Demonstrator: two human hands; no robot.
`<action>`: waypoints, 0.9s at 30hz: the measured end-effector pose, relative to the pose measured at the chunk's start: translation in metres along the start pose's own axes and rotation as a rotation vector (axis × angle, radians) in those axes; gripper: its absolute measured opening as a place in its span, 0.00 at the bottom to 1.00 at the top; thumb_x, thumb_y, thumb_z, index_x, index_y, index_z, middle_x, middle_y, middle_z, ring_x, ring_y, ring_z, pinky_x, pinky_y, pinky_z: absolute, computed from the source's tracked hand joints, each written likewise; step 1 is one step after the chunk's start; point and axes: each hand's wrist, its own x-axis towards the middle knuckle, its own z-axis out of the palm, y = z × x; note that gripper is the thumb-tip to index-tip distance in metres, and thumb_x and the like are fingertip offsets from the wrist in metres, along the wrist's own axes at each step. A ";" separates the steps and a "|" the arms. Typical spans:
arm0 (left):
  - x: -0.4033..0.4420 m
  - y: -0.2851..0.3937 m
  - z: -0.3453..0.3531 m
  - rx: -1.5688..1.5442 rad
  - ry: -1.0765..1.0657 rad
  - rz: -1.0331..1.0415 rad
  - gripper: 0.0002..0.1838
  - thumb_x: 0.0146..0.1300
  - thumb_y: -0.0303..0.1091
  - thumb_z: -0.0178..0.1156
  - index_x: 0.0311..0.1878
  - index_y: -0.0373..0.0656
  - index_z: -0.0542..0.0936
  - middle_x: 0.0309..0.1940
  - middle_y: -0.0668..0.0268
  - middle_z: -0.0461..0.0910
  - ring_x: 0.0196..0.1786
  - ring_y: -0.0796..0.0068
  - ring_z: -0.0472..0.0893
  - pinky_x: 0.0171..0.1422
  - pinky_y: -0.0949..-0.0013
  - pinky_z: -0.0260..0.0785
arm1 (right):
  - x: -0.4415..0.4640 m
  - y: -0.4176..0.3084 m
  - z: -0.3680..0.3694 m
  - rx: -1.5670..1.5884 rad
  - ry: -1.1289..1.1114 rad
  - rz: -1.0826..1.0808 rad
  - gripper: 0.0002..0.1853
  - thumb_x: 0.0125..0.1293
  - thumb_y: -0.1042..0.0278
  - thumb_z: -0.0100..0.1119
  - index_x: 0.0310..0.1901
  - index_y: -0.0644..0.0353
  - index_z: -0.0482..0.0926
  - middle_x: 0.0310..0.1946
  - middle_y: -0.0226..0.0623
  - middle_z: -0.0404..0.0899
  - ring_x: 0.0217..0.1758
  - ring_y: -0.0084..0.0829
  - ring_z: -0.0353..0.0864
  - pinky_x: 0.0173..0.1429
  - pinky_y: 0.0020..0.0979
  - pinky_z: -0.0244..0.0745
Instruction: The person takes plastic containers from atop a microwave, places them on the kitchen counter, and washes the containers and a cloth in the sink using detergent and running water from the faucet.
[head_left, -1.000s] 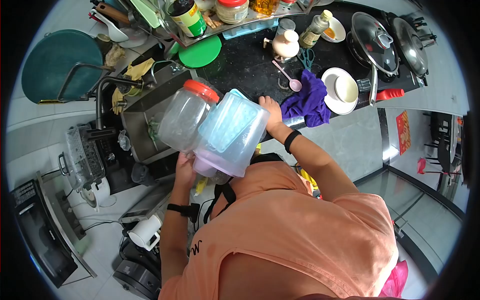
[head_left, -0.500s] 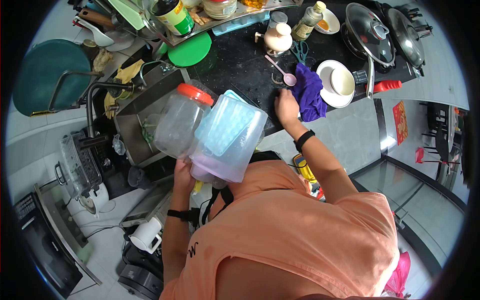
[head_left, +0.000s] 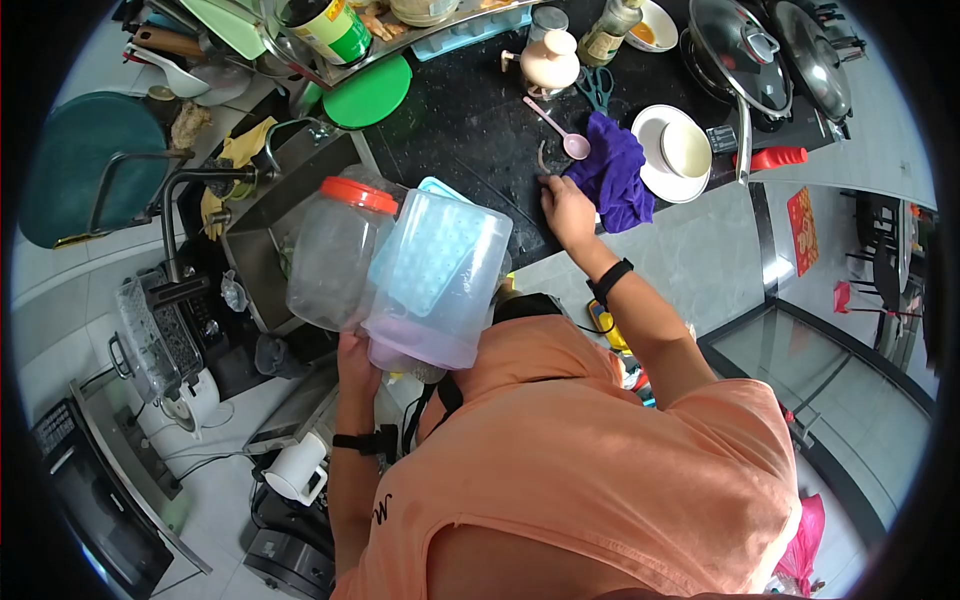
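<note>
My left hand [head_left: 357, 358] is wrapped round the lower end of a stack of plastic containers; its fingertips are partly hidden. The stack has a clear jar [head_left: 335, 262] with a red lid and a translucent tub [head_left: 450, 275] with a light blue lid inside or behind it. My right hand [head_left: 568, 212] is closed at the counter's front edge, beside a purple cloth [head_left: 612, 175]. Whatever its fingers hold, if anything, is too small to name. A small curved piece [head_left: 543, 158] and a pink spoon [head_left: 572, 144] lie just beyond it.
Left of the containers is the sink [head_left: 250, 262] with its faucet [head_left: 172, 215]. On the black counter [head_left: 460, 135] are a green lid [head_left: 368, 92], a white plate [head_left: 652, 152] with a bowl, scissors [head_left: 597, 88], a pump bottle [head_left: 550, 65] and a lidded pan [head_left: 742, 60].
My left hand and the containers have shifted left. My right hand has moved from the cloth's left side, first away rightward, and its fingers now sit near the curved piece.
</note>
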 end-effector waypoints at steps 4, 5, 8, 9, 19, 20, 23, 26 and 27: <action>-0.002 -0.010 -0.016 -0.008 -0.019 -0.010 0.19 0.71 0.24 0.49 0.63 0.33 0.69 0.56 0.56 0.77 0.56 0.66 0.79 0.61 0.65 0.73 | -0.020 -0.010 0.006 0.018 -0.049 -0.069 0.09 0.60 0.67 0.62 0.41 0.57 0.78 0.36 0.43 0.78 0.36 0.46 0.82 0.40 0.44 0.77; -0.006 -0.005 -0.009 -0.003 -0.015 0.001 0.19 0.71 0.25 0.49 0.64 0.33 0.69 0.56 0.55 0.77 0.56 0.65 0.79 0.61 0.65 0.73 | -0.022 -0.015 0.007 -0.017 -0.088 -0.060 0.10 0.59 0.66 0.64 0.41 0.58 0.77 0.38 0.45 0.77 0.36 0.47 0.82 0.40 0.44 0.77; -0.010 0.000 -0.004 0.014 -0.002 0.003 0.19 0.71 0.26 0.50 0.64 0.33 0.68 0.55 0.55 0.77 0.55 0.65 0.79 0.61 0.64 0.73 | -0.024 -0.021 0.026 -0.020 -0.202 0.006 0.12 0.58 0.66 0.64 0.40 0.63 0.76 0.42 0.48 0.78 0.39 0.49 0.83 0.42 0.44 0.79; -0.010 0.001 -0.004 0.023 0.008 0.002 0.20 0.71 0.27 0.51 0.64 0.33 0.68 0.55 0.55 0.77 0.55 0.64 0.80 0.61 0.63 0.73 | -0.023 -0.023 0.030 -0.037 -0.238 0.047 0.12 0.59 0.67 0.63 0.40 0.64 0.76 0.42 0.48 0.78 0.40 0.50 0.83 0.42 0.44 0.80; -0.018 0.003 0.005 0.065 0.093 0.064 0.16 0.71 0.30 0.51 0.59 0.35 0.73 0.51 0.60 0.80 0.52 0.68 0.81 0.58 0.65 0.75 | 0.016 -0.026 0.014 0.026 0.034 0.155 0.18 0.59 0.65 0.62 0.48 0.64 0.72 0.39 0.50 0.81 0.39 0.51 0.84 0.41 0.47 0.80; -0.019 0.003 0.005 0.071 0.098 0.062 0.17 0.71 0.29 0.51 0.60 0.35 0.72 0.51 0.59 0.79 0.52 0.68 0.81 0.58 0.65 0.75 | 0.025 -0.016 0.013 0.020 0.018 0.219 0.20 0.59 0.65 0.63 0.49 0.64 0.70 0.39 0.51 0.81 0.38 0.51 0.84 0.41 0.47 0.80; -0.020 0.002 -0.005 0.043 0.055 0.061 0.19 0.70 0.30 0.54 0.62 0.35 0.70 0.54 0.57 0.78 0.55 0.65 0.80 0.60 0.63 0.74 | 0.029 -0.005 -0.004 0.025 -0.022 0.319 0.22 0.60 0.63 0.63 0.51 0.63 0.68 0.38 0.54 0.82 0.39 0.53 0.84 0.42 0.50 0.79; -0.021 0.006 0.001 0.031 0.017 0.049 0.20 0.70 0.29 0.56 0.63 0.34 0.70 0.55 0.55 0.78 0.56 0.64 0.80 0.61 0.62 0.74 | 0.008 0.007 -0.015 0.025 -0.089 0.451 0.22 0.62 0.59 0.61 0.55 0.57 0.68 0.33 0.50 0.84 0.39 0.53 0.84 0.43 0.51 0.77; -0.021 0.008 0.005 0.059 0.022 0.038 0.19 0.70 0.28 0.55 0.62 0.34 0.71 0.55 0.55 0.78 0.56 0.64 0.80 0.60 0.63 0.74 | 0.001 0.011 -0.021 0.022 -0.089 0.450 0.22 0.62 0.59 0.61 0.55 0.57 0.68 0.33 0.50 0.84 0.39 0.53 0.84 0.43 0.51 0.77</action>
